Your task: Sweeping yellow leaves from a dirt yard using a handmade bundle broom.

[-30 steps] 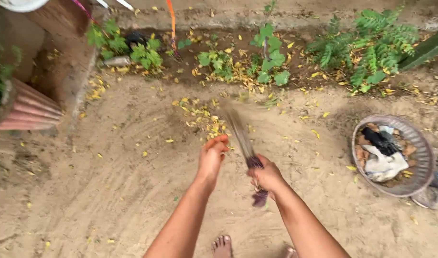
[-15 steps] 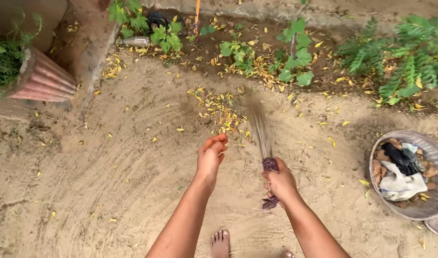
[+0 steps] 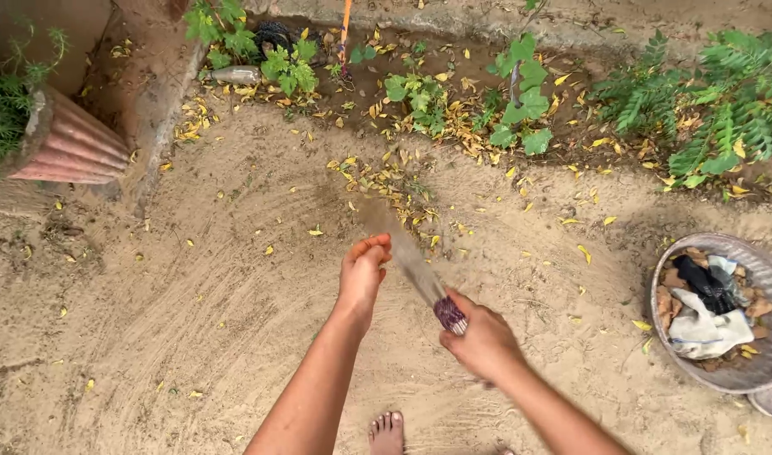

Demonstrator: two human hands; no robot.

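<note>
My right hand grips the purple-wrapped handle of a stick broom, whose blurred bristles slant up and left over the sandy ground. My left hand hovers just left of the bristles with its fingers loosely curled and nothing in it. A scatter of yellow fallen leaves lies on the sand just beyond the broom tip. One bare foot shows at the bottom edge.
A round metal basin holding rags and dry leaves sits at the right. A ribbed terracotta pot lies at the left by a low wall. Green plants grow in a bed along the top.
The broom has swung from nearly upright to slanting left, its tip now closer to my left hand. My right hand has shifted slightly down and left.
</note>
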